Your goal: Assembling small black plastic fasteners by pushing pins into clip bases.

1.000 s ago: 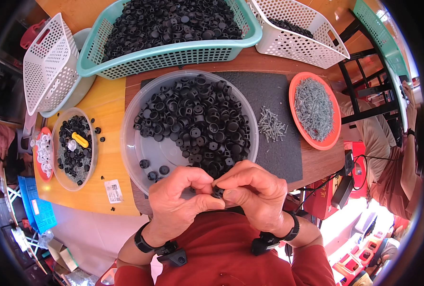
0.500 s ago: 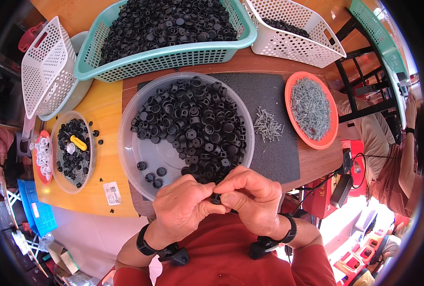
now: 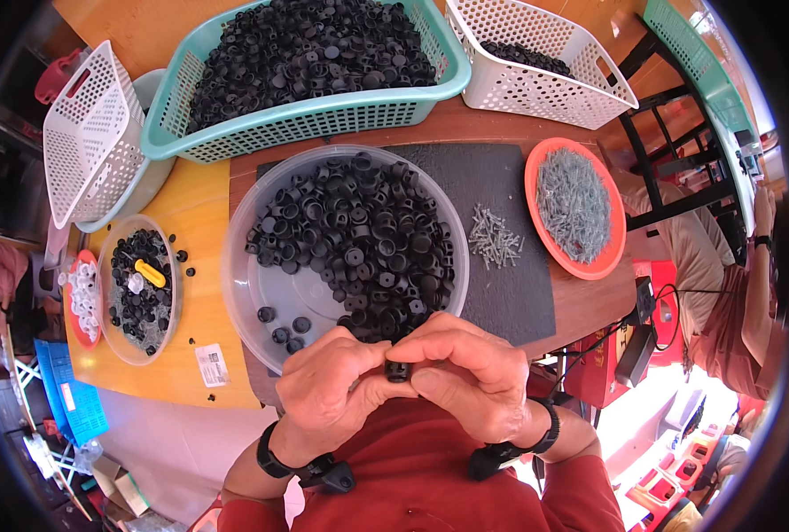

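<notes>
Between my two hands, just over the near rim of a clear plastic tub (image 3: 235,306), I hold a small round black plastic part (image 3: 399,371). My left hand (image 3: 328,390) pinches it from the left with thumb and forefinger. My right hand (image 3: 474,377) grips it from the right the same way. Many loose black plastic parts (image 3: 350,230) fill most of the tub, with several apart at its lower left. Right of the tub, a small pile of screws (image 3: 496,238) lies on a dark mat (image 3: 523,301).
An orange plate (image 3: 534,191) of screws stands at the right. Behind the tub are a teal basket (image 3: 324,115) full of black parts and a white basket (image 3: 545,93). At left, a yellow-handled tool (image 3: 150,272) lies in a clear tray (image 3: 177,306). A person (image 3: 722,301) is at the right.
The black part, mostly covered by my fingers before, shows more plainly between my fingertips now. My hands keep their pinch, and the view has shifted slightly.
</notes>
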Motion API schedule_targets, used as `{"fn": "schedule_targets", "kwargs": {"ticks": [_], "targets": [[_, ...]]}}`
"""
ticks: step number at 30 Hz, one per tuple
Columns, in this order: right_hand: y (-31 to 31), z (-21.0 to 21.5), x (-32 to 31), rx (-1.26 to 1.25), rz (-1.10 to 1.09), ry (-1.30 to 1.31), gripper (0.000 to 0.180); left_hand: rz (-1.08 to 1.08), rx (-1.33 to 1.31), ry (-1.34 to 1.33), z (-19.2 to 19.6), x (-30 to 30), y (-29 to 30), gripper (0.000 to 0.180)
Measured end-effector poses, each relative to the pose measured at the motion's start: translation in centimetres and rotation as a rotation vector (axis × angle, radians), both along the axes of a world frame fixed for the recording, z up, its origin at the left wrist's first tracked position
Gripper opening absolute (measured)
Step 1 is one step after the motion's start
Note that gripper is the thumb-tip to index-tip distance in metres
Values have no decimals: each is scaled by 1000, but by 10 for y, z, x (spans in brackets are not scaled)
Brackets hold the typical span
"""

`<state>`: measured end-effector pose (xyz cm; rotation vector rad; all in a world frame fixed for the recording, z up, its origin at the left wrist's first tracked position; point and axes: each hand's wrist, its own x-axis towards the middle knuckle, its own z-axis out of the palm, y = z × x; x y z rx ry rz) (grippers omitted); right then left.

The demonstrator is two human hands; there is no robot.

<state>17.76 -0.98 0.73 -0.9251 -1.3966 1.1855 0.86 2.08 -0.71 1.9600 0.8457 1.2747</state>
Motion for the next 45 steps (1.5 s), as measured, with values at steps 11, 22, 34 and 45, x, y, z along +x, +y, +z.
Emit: {"fn": "schedule_targets", "kwargs": {"ticks": [11, 22, 34, 45], "targets": [[2, 12, 6, -511, 127, 160, 26, 42, 261, 328, 7, -3, -4, 29], [106, 42, 91, -43, -515, -352, 16, 356, -87, 269, 20, -53, 3, 26], [261, 27, 217, 380, -732, -1179, 33, 289, 36, 465, 13, -62, 34, 17], [193, 24, 155, 439, -628, -1027, 23, -4, -11, 700, 3, -42, 53, 31]]}}
